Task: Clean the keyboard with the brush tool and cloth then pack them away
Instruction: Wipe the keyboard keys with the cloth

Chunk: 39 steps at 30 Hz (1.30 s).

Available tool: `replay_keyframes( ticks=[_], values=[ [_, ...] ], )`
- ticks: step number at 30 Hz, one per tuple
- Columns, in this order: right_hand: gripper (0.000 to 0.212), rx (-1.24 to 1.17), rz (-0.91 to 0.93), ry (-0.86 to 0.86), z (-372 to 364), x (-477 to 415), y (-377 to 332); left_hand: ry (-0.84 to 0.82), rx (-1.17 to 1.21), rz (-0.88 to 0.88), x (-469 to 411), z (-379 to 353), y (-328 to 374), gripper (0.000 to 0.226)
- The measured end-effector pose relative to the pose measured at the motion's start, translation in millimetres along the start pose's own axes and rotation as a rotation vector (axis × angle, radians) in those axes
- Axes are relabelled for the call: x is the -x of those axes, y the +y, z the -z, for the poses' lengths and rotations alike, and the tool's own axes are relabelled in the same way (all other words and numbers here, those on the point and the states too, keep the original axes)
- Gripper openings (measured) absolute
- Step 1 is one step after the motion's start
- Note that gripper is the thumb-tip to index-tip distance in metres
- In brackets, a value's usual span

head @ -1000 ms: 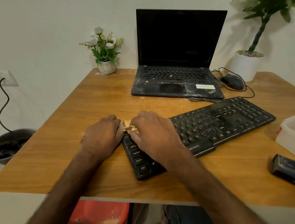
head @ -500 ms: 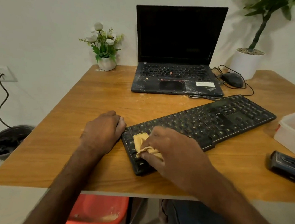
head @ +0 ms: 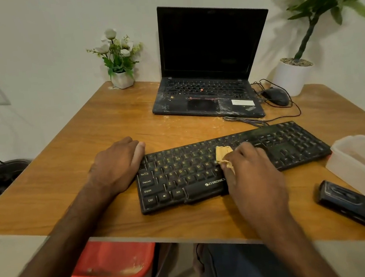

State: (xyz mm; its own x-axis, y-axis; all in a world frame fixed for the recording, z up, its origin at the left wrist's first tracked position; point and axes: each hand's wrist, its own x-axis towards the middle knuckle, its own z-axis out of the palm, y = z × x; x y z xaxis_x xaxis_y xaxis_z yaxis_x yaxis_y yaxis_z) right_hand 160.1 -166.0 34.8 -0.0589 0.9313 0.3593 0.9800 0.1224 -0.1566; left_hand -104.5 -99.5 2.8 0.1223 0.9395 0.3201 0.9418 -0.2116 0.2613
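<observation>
So the right hand (head: 247, 167) had its fingers clamped on the crumpled tan cloth (head: 223, 153) atop the black plastic keyboard (head: 181, 173); left hand (head: 116, 167), fingers together, touched its left end.

The lone head view looks forward and down, close over the wooden desk (head: 110, 124).

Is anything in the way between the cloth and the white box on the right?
Nothing visible. Past the cloth in the right hand, only the keyboard lies flat before the box; the black tool lies aside.
</observation>
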Motion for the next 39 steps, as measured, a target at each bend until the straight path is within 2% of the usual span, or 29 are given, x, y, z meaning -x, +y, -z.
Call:
replay_keyframes(
  ticks=[4, 7, 9, 13, 15, 17, 20, 23, 25, 28, 31, 35, 39],
  values=[
    [0.031, -0.03, 0.023, 0.028, -5, 9, 1, 0.068, 0.027, 0.063, 3, -1, -2, 0.051],
    [0.03, -0.069, 0.006, 0.055, -10, 4, 10, 0.116, 0.201, 0.098, 7, 4, -1, 0.059],
    [0.029, -0.094, 0.002, 0.073, -14, 2, 13, 0.065, 0.349, 0.099, 12, 7, -6, 0.068],
    [0.028, -0.091, 0.011, 0.085, -17, -2, 12, -0.195, 0.613, 0.038, 39, 13, -13, 0.106],
    [0.029, -0.071, 0.007, 0.082, -15, -4, 9, -0.26, 0.547, -0.024, 51, 16, -13, 0.129],
    [0.032, -0.044, 0.007, 0.057, -11, -2, 3, -0.247, 0.461, -0.063, 55, 17, -10, 0.141],
    [0.036, -0.005, 0.042, 0.001, -2, 1, -12, -0.217, 0.458, -0.053, 54, 18, -7, 0.14],
    [0.039, -0.118, 0.118, -0.084, 6, 6, -42, -0.21, 0.483, -0.042, 54, 18, -7, 0.141],
    [0.04, -0.194, 0.272, -0.145, 5, 15, -69, -0.211, 0.488, -0.042, 54, 19, -6, 0.142],
    [0.032, -0.256, 0.539, -0.133, -3, 17, -95, -0.199, 0.498, -0.063, 54, 18, -5, 0.138],
    [0.029, -0.226, 0.727, -0.157, -10, -2, -98, -0.201, 0.517, -0.069, 53, 19, -6, 0.14],
    [0.032, -0.191, 0.727, -0.161, -8, -32, -93, -0.229, 0.54, -0.052, 52, 20, -6, 0.149],
    [0.028, -0.194, 0.799, -0.253, 1, -25, -92, -0.253, 0.584, -0.05, 51, 20, -8, 0.149]
  ],
)
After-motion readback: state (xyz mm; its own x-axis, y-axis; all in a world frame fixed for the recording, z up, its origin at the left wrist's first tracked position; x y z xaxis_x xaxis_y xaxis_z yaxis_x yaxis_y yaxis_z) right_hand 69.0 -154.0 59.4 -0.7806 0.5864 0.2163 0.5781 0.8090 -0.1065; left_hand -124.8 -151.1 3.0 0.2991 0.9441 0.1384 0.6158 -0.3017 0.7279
